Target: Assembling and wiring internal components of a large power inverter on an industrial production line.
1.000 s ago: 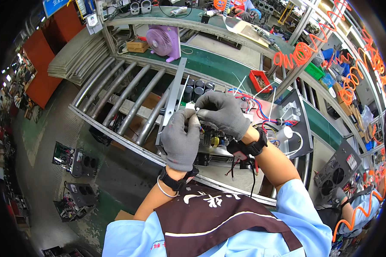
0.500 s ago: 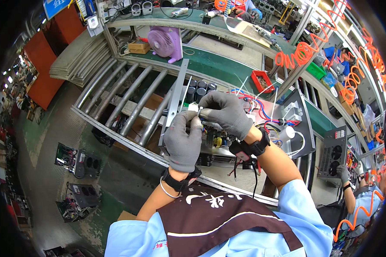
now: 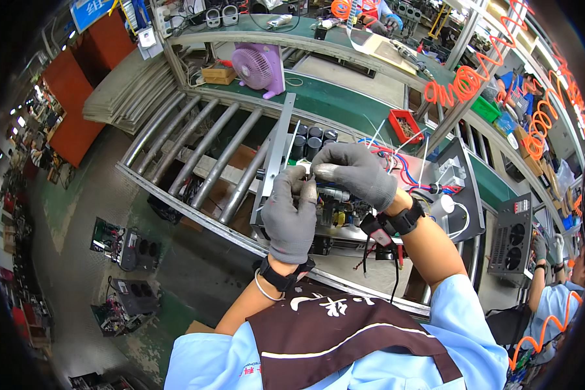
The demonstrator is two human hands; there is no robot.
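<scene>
My left hand [image 3: 287, 218], in a grey glove, pinches at the near left part of an open metal chassis [image 3: 465, 170]. Its fingertips meet those of my gloved right hand [image 3: 357, 174], also closed in a pinch. Between them a small white part [image 3: 303, 167] shows; the fingers cover most of it, and I cannot tell its kind. Just beyond the fingers stand several black cylindrical capacitors [image 3: 314, 140]. Below my right hand lies a circuit board [image 3: 337, 211] with small components. Red and blue wires [image 3: 403, 168] run through the chassis on the right.
The chassis rests on a roller conveyor [image 3: 205, 169]. Beyond it are a purple fan [image 3: 257, 68], a red tray [image 3: 406, 126] of small parts and stacked grey sheets [image 3: 130, 97]. Orange coiled hoses [image 3: 458, 86] hang at right. A co-worker's gloved hand [image 3: 539, 247] is beside another chassis [image 3: 510, 237].
The whole view has shifted a little, so the scene sits slightly right and lower. My hands stay together at the same spot, the right fingers now bent closer over the left fingertips.
</scene>
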